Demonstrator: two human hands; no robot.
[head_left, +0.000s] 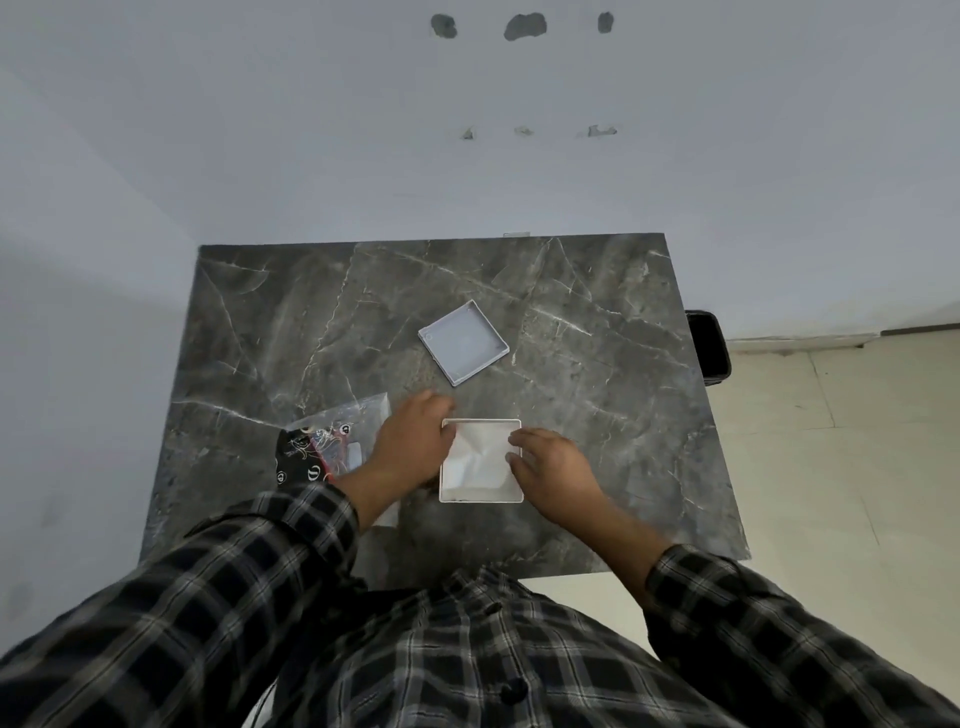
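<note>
A bare, plain indoor room, home or workroom unclear: a dark marble-look counter (597, 322) against a pale painted wall (311, 130) with patched holes (524, 26) at 12 o'clock, cream floor tiles (831, 441) and a black bin (709, 345) at 3 o'clock.

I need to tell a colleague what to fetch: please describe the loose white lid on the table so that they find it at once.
Start at the dark grey marble table. Beyond the open white box nearest the person lies a shallow square lid. Unlike the paper-lined box, it is empty, turned diagonally and lies alone.
</note>
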